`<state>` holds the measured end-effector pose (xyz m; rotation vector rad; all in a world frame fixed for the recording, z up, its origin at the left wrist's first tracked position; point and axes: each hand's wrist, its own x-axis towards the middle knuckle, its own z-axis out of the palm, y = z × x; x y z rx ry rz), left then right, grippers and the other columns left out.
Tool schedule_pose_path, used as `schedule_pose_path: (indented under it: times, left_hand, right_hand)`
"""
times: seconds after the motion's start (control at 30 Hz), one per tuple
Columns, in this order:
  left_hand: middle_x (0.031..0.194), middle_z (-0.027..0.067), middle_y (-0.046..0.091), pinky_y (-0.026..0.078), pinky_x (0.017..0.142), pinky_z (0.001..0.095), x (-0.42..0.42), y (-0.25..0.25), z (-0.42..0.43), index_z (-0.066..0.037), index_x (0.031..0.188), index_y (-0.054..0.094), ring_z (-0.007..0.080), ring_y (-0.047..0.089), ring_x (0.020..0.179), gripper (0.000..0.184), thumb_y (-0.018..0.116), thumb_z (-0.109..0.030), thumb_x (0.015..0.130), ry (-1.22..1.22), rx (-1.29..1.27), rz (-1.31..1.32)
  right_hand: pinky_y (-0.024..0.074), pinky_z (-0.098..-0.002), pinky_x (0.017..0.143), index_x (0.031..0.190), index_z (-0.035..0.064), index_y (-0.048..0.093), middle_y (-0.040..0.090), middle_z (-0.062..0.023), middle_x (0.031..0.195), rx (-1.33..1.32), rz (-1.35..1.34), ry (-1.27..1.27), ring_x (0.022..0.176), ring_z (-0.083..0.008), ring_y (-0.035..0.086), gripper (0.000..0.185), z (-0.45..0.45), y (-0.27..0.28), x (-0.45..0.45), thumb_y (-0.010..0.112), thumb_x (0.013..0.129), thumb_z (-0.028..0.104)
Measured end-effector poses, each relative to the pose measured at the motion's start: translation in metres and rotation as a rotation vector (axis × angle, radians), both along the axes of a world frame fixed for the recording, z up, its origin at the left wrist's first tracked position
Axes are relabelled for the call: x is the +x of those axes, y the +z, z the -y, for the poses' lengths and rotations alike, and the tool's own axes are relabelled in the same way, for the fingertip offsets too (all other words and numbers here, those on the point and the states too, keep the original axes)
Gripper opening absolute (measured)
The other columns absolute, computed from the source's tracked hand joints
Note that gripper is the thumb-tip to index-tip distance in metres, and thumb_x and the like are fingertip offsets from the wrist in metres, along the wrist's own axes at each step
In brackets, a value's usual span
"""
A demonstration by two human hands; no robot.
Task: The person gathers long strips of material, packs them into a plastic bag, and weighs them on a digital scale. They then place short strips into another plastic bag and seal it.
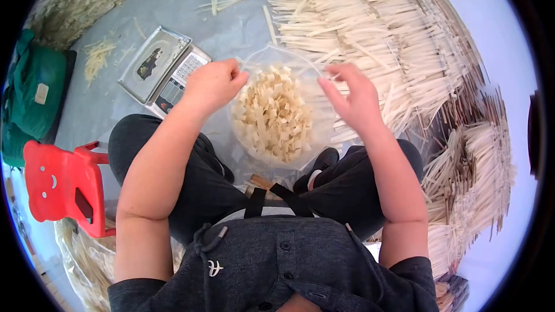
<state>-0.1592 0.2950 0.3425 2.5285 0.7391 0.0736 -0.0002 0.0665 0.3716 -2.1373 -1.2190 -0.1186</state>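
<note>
A clear plastic bag (272,53) stands with its mouth up between my knees. Inside it lie many short, pale, flat cut pieces (274,115), heaped loosely. My left hand (217,84) is closed at the bag's left rim, fingers curled and thumb pressed in, pinching the plastic. At the right rim, my right hand (354,95) has its thumb and forefinger on the bag's edge; the fingertips are slightly blurred and a small gap shows between them. Just beyond my left wrist sits a digital scale (153,60) with a metal pan and a keypad.
Long pale strips (370,29) lie in thick layers on the right, with more bundles (468,173) beside my right arm. A red plastic chair (46,182) holding a dark phone (84,205) stands at left, below a green bag (37,98). Loose strips (222,3) lie ahead.
</note>
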Motion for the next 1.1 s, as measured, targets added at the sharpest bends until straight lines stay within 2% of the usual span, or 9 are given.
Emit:
schedule_pose_path:
  times: [0.13, 0.2, 0.27, 0.4, 0.5, 0.7, 0.83, 1.0, 1.1]
  left_hand:
    - [0.086, 0.0158, 0.068, 0.050, 0.071, 0.0441, 0.013, -0.013, 0.005, -0.006, 0.093, 0.067, 0.0357, 0.064, 0.081, 0.034, 0.052, -0.037, 0.092, -0.079, -0.078, 0.137]
    - [0.082, 0.0147, 0.068, 0.050, 0.067, 0.0412, 0.010, -0.012, 0.009, -0.005, 0.092, 0.066, 0.0306, 0.066, 0.076, 0.034, 0.053, -0.036, 0.094, -0.076, -0.132, 0.204]
    - [0.077, 0.0125, 0.066, 0.050, 0.064, 0.0379, 0.003, -0.006, 0.013, -0.003, 0.089, 0.064, 0.0236, 0.066, 0.071, 0.036, 0.056, -0.037, 0.094, 0.160, -0.754, 0.299]
    - [0.075, 0.0100, 0.064, 0.049, 0.060, 0.0339, 0.001, -0.011, -0.003, -0.002, 0.087, 0.062, 0.0173, 0.065, 0.067, 0.039, 0.058, -0.041, 0.093, 0.079, -0.777, 0.323]
    - [0.073, 0.0108, 0.065, 0.049, 0.056, 0.0310, -0.006, -0.009, -0.009, -0.004, 0.083, 0.063, 0.0172, 0.064, 0.057, 0.046, 0.059, -0.048, 0.091, 0.011, -0.214, 0.021]
    - [0.059, 0.0079, 0.062, 0.050, 0.057, 0.0292, -0.030, 0.014, -0.017, -0.002, 0.075, 0.064, 0.0164, 0.063, 0.054, 0.050, 0.060, -0.050, 0.089, 0.003, -0.412, -0.359]
    - [0.061, 0.0052, 0.062, 0.048, 0.054, 0.0257, -0.029, -0.010, -0.014, -0.003, 0.075, 0.064, 0.0134, 0.061, 0.053, 0.049, 0.059, -0.049, 0.091, -0.073, -0.520, -0.197]
    - [0.064, -0.0016, 0.059, 0.040, 0.047, 0.0198, -0.028, 0.008, 0.002, -0.008, 0.077, 0.063, 0.0069, 0.052, 0.050, 0.034, 0.057, -0.035, 0.096, 0.057, -0.931, 0.298]
    - [0.065, -0.0009, 0.060, 0.041, 0.047, 0.0199, -0.020, 0.012, 0.003, -0.008, 0.077, 0.064, 0.0064, 0.051, 0.049, 0.032, 0.058, -0.033, 0.096, 0.022, -0.895, 0.200]
  right_hand:
    - [0.0507, -0.0397, 0.075, 0.091, 0.0052, 0.068, 0.066, -0.0123, 0.086, -0.130, 0.133, -0.074, 0.081, -0.0326, 0.063, 0.024, -0.020, -0.040, 0.038, 0.063, 0.088, 0.028]
    - [0.0494, -0.0415, 0.068, 0.089, 0.0062, 0.067, 0.065, -0.0137, 0.086, -0.238, -0.183, 0.145, 0.079, -0.0344, 0.062, 0.022, -0.024, -0.048, 0.035, 0.061, 0.089, 0.027]
    - [0.0479, -0.0420, 0.067, 0.084, 0.0055, 0.065, 0.063, -0.0150, 0.082, -0.186, 0.040, 0.251, 0.076, -0.0352, 0.060, 0.023, -0.025, -0.036, 0.020, 0.060, 0.090, 0.027]
    - [0.0478, -0.0414, 0.063, 0.076, 0.0041, 0.064, 0.063, -0.0145, 0.072, -0.045, -0.264, 0.079, 0.069, -0.0343, 0.061, 0.024, -0.020, -0.034, 0.023, 0.060, 0.088, 0.025]
    - [0.0469, -0.0403, 0.061, 0.076, 0.0023, 0.065, 0.063, -0.0150, 0.068, -0.265, -0.280, -0.081, 0.064, -0.0323, 0.060, 0.033, -0.014, -0.037, 0.031, 0.063, 0.084, 0.034]
    - [0.0453, -0.0400, 0.059, 0.073, 0.0004, 0.064, 0.061, -0.0140, 0.063, -0.559, -0.518, -0.014, 0.059, -0.0293, 0.057, 0.040, -0.003, -0.020, 0.020, 0.063, 0.084, 0.039]
    - [0.0438, -0.0378, 0.058, 0.072, -0.0009, 0.063, 0.059, -0.0137, 0.061, -0.449, -0.580, 0.021, 0.056, -0.0260, 0.054, 0.038, -0.009, -0.042, 0.020, 0.062, 0.085, 0.035]
    - [0.0384, -0.0290, 0.054, 0.071, 0.0011, 0.061, 0.053, -0.0033, 0.058, -0.008, -0.716, 0.169, 0.054, -0.0114, 0.046, 0.033, -0.020, -0.012, 0.001, 0.059, 0.092, 0.027]
    - [0.0364, -0.0269, 0.053, 0.071, 0.0026, 0.060, 0.049, 0.0010, 0.057, 0.002, -0.807, 0.271, 0.056, -0.0075, 0.043, 0.033, -0.021, -0.015, 0.006, 0.059, 0.092, 0.027]
